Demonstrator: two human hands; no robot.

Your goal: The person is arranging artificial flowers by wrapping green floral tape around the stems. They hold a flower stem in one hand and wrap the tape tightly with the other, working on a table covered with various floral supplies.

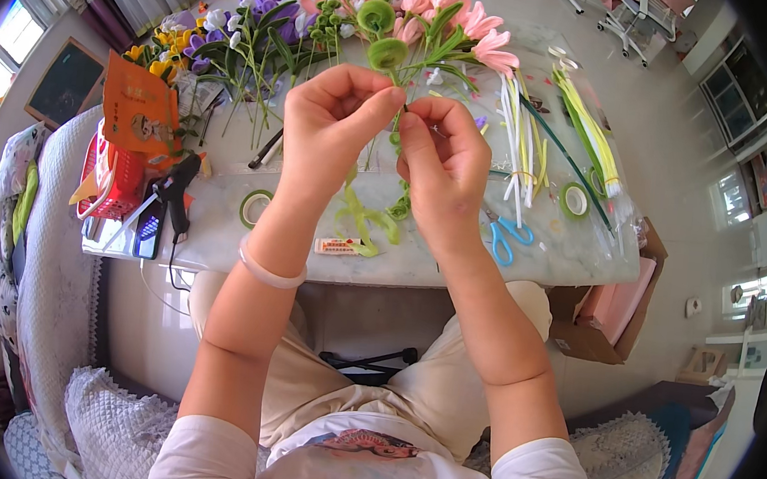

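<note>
Above the table, my left hand (338,129) pinches a thin green stem (396,80) between thumb and fingertips. Two fuzzy green chenille coils (387,54) top this stem, just beyond the fingers. My right hand (448,163) meets the left one, its thumb and forefinger closed on the lower part of the stem; the exact contact is partly hidden. Below the hands dangles or lies a pale green tape strip (364,221); I cannot tell whether it joins the stem. Curled green chenille pieces (400,203) show beside the right wrist.
Chenille flowers in pink (481,25), purple (267,0) and yellow (162,69) lie along the back. Blue-handled scissors (503,243), floral tape rolls (574,201) and chenille stem bundles (591,134) are at right. A hot glue gun (179,187), red basket (118,179) and orange bag (142,109) occupy the left.
</note>
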